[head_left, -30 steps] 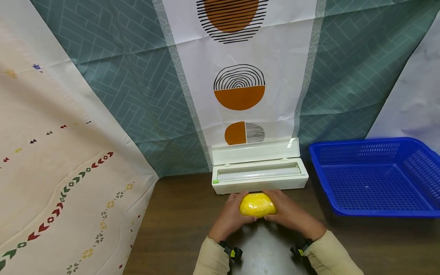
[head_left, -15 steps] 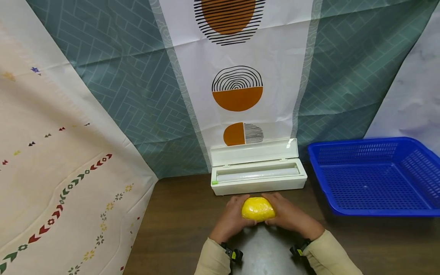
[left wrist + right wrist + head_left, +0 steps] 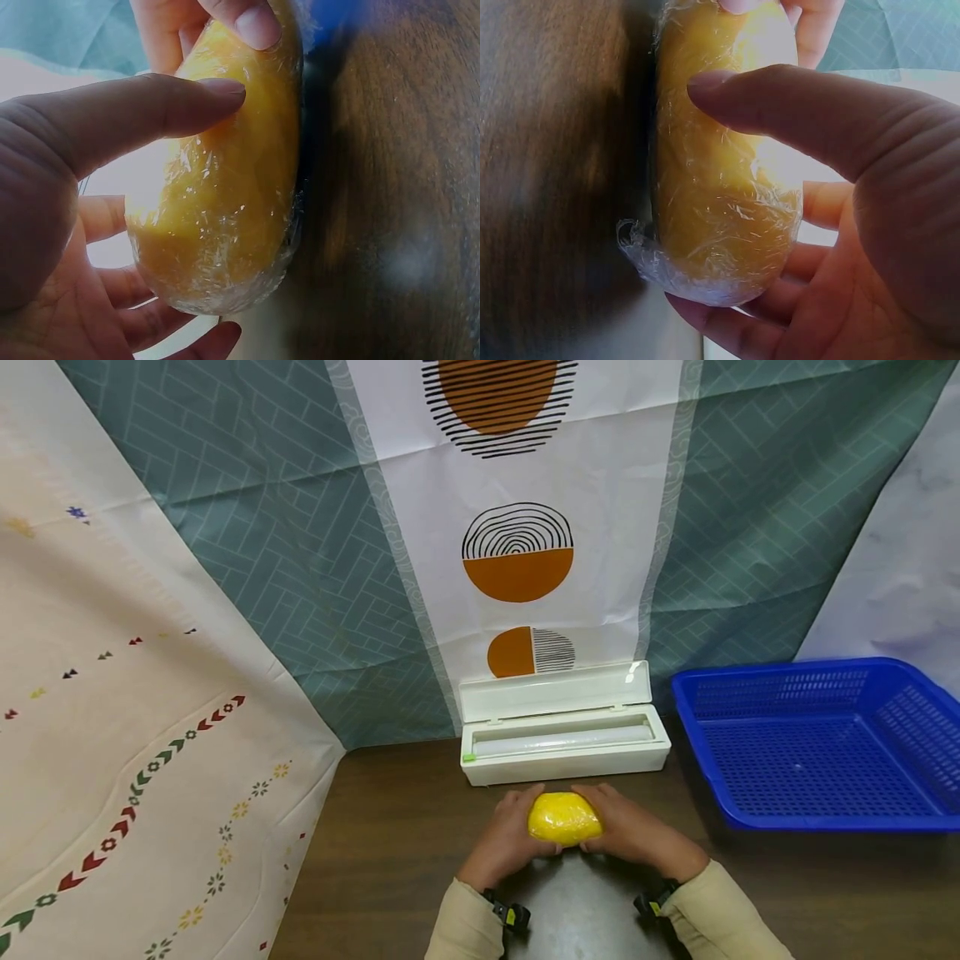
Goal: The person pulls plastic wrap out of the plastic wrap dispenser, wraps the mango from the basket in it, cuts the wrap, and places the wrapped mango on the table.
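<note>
A yellow oblong thing (image 3: 565,819), rounded and tightly wrapped in clear cling film, is between both hands; the film hides its kind. My left hand (image 3: 507,835) grips its left end, the thumb on the near face and fingers behind. From the other side my right hand (image 3: 633,832) holds the right end the same way. In the right wrist view a crumpled flap of cling film (image 3: 637,247) sticks out at the thing's end. Just beyond the hands stands a white cling film dispenser (image 3: 566,768), lid up, with a roll of film (image 3: 562,741) inside.
A blue perforated plastic basket (image 3: 810,822) stands on the brown wood-grain table (image 3: 390,852) at the right. Under the wrists lies a smooth grey area (image 3: 577,910). Patterned cloths (image 3: 247,568) hang behind the table and along the left side.
Both hands have drawn the wrapped yellow thing slightly nearer the person, away from the dispenser. The grip looks the same, and the last half second shows hardly any motion.
</note>
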Available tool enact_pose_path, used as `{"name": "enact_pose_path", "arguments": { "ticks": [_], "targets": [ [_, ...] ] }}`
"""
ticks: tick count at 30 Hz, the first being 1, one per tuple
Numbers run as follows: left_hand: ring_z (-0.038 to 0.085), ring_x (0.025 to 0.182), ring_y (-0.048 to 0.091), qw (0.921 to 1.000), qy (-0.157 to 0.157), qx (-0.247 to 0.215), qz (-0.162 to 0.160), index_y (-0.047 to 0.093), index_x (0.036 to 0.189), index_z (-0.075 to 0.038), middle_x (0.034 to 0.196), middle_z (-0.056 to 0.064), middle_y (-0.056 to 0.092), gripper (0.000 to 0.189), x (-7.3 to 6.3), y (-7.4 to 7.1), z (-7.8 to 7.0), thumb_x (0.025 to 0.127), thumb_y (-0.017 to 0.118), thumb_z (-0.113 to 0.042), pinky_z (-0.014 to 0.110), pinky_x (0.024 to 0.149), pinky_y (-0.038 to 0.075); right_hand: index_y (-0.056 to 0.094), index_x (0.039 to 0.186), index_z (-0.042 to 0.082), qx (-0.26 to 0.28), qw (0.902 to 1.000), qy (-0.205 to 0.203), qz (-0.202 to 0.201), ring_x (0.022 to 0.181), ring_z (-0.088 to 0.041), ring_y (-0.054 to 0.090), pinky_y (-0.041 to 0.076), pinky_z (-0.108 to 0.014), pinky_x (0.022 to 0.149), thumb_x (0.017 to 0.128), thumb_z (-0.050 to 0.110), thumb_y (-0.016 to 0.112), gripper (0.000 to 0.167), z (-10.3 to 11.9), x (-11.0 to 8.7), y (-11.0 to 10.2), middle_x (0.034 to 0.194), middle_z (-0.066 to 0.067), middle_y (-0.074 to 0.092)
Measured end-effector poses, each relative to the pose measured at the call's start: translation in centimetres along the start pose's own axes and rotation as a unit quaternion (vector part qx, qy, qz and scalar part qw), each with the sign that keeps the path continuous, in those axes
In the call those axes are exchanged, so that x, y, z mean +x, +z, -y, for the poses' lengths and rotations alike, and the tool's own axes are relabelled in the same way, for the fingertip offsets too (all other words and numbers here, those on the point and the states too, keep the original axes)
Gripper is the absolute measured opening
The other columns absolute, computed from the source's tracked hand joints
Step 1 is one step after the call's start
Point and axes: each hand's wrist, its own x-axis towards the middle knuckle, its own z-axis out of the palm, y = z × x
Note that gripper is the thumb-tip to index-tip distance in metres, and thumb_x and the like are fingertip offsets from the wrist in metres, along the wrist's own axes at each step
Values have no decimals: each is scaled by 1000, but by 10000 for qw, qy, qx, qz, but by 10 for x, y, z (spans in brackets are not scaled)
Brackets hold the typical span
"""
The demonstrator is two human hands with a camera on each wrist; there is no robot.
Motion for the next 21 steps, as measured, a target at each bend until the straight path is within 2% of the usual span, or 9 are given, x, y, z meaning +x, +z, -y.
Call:
{"name": "enact_pose_path", "arguments": {
  "ticks": [7, 17, 21],
  "targets": [
    [23, 111, 55, 10000, -55, -57, -35, 46, 151, -16, 133, 13, 54, 91, 1, -3, 0, 73, 90, -30, 46, 93, 49, 49, 143, 0, -52, 9999, 89, 31, 101, -23, 59, 51, -46, 90, 72, 20, 89, 83, 0, 2, -2, 122, -17, 58],
    [24, 114, 55, 9998, -111, -189, -4, 47, 151, -16, 139, 13, 52, 89, -1, -8, -4, 74, 88, -32, 46, 93, 50, 49, 144, -1, -204, 9997, -161, 40, 111, -30, 61, 51, -50, 94, 75, 25, 89, 84, 6, -2, -6, 129, -19, 58],
    [23, 115, 55, 9996, -147, -218, -38, 50, 149, -17, 139, 11, 52, 83, -4, -9, -6, 77, 86, -35, 43, 93, 49, 50, 143, -1, -264, 9995, -172, 2, 114, -30, 60, 50, -50, 96, 79, 29, 85, 79, 10, -4, -8, 132, -19, 57]
  ]
}}
